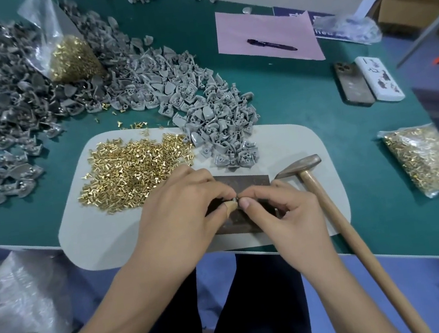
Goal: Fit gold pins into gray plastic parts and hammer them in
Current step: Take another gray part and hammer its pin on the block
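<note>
My left hand (181,204) pinches a small gray plastic part (231,205) over the dark metal block (242,181). My right hand (279,208) meets it fingertip to fingertip and pinches a tiny pin (236,199) at the part; the pin is mostly hidden. A heap of loose gold pins (133,168) lies on the pale mat (105,235) to the left. Gray plastic parts (219,127) are piled at the mat's far right corner. The hammer (304,167) lies at the right, its wooden handle running toward me.
Large heaps of gray parts (4,90) cover the green table's left and back. A bag of gold pins (75,59) sits among them, another bag (430,159) at the right. Pink paper with a pen (271,44) and two phones (368,81) lie farther back.
</note>
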{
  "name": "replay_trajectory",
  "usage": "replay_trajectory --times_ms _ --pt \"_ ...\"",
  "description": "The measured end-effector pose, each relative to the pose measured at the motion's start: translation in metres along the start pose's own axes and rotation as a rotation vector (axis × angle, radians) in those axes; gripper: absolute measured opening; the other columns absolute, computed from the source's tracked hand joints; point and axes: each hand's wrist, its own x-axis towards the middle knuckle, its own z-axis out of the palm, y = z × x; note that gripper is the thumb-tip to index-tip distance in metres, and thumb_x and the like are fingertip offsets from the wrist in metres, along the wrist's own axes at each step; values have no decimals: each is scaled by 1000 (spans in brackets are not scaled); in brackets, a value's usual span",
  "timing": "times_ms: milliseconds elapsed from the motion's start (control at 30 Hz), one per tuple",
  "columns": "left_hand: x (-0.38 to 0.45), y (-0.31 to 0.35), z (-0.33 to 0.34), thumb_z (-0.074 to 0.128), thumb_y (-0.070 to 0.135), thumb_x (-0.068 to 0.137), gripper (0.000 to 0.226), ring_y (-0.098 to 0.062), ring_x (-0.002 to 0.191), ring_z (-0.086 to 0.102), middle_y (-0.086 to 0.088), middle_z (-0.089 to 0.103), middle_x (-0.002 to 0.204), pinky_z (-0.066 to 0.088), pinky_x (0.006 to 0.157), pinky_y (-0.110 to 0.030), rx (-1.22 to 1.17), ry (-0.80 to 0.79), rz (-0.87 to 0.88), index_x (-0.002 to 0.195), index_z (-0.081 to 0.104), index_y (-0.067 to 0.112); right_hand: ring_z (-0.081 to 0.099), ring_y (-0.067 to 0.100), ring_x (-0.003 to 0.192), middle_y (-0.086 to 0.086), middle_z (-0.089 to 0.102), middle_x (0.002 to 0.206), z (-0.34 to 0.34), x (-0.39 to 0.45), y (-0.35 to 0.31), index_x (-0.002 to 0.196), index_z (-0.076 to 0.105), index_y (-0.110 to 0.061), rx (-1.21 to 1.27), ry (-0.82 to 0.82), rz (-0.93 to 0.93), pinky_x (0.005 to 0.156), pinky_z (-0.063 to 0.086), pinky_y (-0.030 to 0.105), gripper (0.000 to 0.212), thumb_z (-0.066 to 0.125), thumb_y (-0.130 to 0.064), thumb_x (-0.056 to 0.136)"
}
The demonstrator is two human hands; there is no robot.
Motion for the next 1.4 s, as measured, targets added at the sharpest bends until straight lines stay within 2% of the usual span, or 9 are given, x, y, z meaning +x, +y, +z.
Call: replay_trajectory --times_ms 100,267,533,733,900,1033,1133,1200,1400 --pt "0 -1 1 72 45 85 10 -12 88 52 16 60 81 33 63 -28 -2 7 1 91 75 38 63 22 84 -7 72 84 3 -3 1 92 80 -33 3 30 -12 73 49 38 23 74 -11 91" --pt "-1 -2 1 70 47 85 11 -12 89 51 16 60 80 39 61 -30 -12 5 -8 91 75 40 57 20 79 -3 69 77 2 -5 -6 89 80 -31 -141 58 -45 71 46 39 15 73 -17 89" --pt "-1 -2 1 75 40 83 7 -12 88 51 16 59 79 42 62 -32 -32 6 -21 90 75 39 50 18 69 -10 47 61 -2 0 -36 74 69 -31 -881 35 -229 73 37 41 14 62 -31 86" --pt "-1 -1 1 70 48 84 10 -11 88 49 16 59 78 44 62 -33 -30 10 -6 90 75 41 51 16 65 -8 52 58 -9 3 -20 80 75 -31 -492 -18 -108 68 46 45 14 70 -20 87" --pt "-2 0 0 69 48 84 12 -12 89 51 17 59 79 46 61 -34 -19 16 -14 91 75 41 50 15 63 -12 50 57 -7 3 -16 85 79 -35 -480 31 -140 61 46 39 12 70 -27 85" --pt "-1 2 0 71 47 85 9 -11 88 50 17 59 79 42 59 -31 7 23 -6 88 75 39 57 12 82 -13 57 76 -19 -1 -3 105 79 -35 -304 147 -68 77 47 26 19 73 -36 88" --pt "-2 1 0 70 46 86 7 -10 89 49 17 58 79 41 56 -30 11 8 -9 87 74 40 53 21 101 0 60 105 -45 -5 22 119 71 -24 -583 381 108 90 47 38 30 68 -38 94" --pt "-2 2 1 69 46 85 7 -12 88 51 16 58 78 41 55 -30 30 12 -9 86 73 40 49 32 108 9 56 117 -56 -7 34 125 63 -18 -848 341 302 89 43 44 39 68 -41 94" --pt "2 4 4 68 46 86 10 -10 87 47 14 56 77 30 54 -25 59 2 -10 87 74 39 54 29 107 4 57 114 -65 -5 41 118 60 -20 -799 258 298 76 41 39 26 60 -38 100"
